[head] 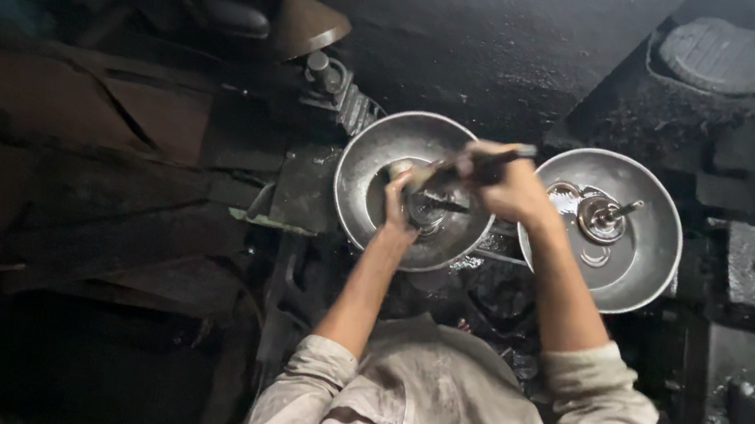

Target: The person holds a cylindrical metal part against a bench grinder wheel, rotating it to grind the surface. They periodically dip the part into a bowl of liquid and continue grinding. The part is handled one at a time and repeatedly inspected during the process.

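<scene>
- The left hand (399, 195) sits in the centre of the frame, inside the left metal bowl (375, 158). Its fingers are curled near the small dark hub (424, 211) at the bowl's middle, but it is too blurred to tell whether its grip is clenched on anything.
- The right hand (509, 186) is just right of centre, over the same bowl's right rim. Its grip is clenched around a dark rod-like tool (493, 159) that slants down to the left toward the hub.
- The left metal bowl lies mouth-up at centre frame on a dark, grimy machine bed (493, 297). It looks like thin sheet metal: stiff, fairly light, smooth and likely slippery. The rim seems the safest place to take hold, since the wall would probably dent under hard pressure.
- A second metal bowl (646, 260) lies just beside it, right of centre, tilted a little. It holds a small round metal fitting (601, 217) with a short pin.
- The tool looks rigid and thin. In my judgement it handles best gripped mid-shaft, as it is now.
- A cone-shaped lamp shade (308, 23) hangs at upper centre-left.
- A round ribbed pad (723, 54) sits at the upper right.
- The person's pale, stained shirt sleeves (601, 411) fill the lower middle of the frame.
</scene>
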{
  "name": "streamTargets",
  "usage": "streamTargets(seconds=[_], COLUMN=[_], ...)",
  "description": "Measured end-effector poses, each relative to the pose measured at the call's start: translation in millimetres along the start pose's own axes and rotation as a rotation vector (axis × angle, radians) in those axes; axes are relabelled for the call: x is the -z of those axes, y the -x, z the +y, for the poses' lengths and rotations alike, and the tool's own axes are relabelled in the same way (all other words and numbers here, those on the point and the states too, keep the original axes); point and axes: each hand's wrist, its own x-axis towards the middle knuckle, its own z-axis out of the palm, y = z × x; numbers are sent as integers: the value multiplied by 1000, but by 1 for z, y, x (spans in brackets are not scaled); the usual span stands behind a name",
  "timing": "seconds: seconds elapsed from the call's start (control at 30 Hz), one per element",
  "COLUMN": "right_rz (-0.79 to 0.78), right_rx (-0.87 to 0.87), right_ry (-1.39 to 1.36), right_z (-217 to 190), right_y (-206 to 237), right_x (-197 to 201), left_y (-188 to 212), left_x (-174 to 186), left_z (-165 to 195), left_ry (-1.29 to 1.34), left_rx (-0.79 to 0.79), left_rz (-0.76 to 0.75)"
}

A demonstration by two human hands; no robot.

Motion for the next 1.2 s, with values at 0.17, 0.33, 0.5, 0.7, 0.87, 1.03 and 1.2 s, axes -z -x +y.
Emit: streamTargets(seconds=[0.17, 0.33, 0.5, 0.7, 0.87, 1.03, 1.2], right_rz=[176, 119, 325, 504, 488, 322, -82], right_rx=[-14, 9, -26, -141, -429, -528, -528], right_ry=[128, -88, 129, -82, 331, 307, 340], right_z=[6, 19, 29, 45, 80, 130, 134], right_y=[-13, -20, -15, 76, 151, 190, 212], right_x=[-2, -25, -11, 34, 65, 64, 44], left_y=[-1, 0, -1, 19, 36, 24, 14], left_x=[0, -1, 7, 53, 74, 77, 80], left_z=[4, 10, 24, 68, 74, 52, 14], left_ry=[59, 50, 88, -338, -1162, -1925, -2068], left_rx=[25, 123, 82, 127, -55, -165, -90], left_rz=[79, 147, 162, 289, 317, 125, 110])
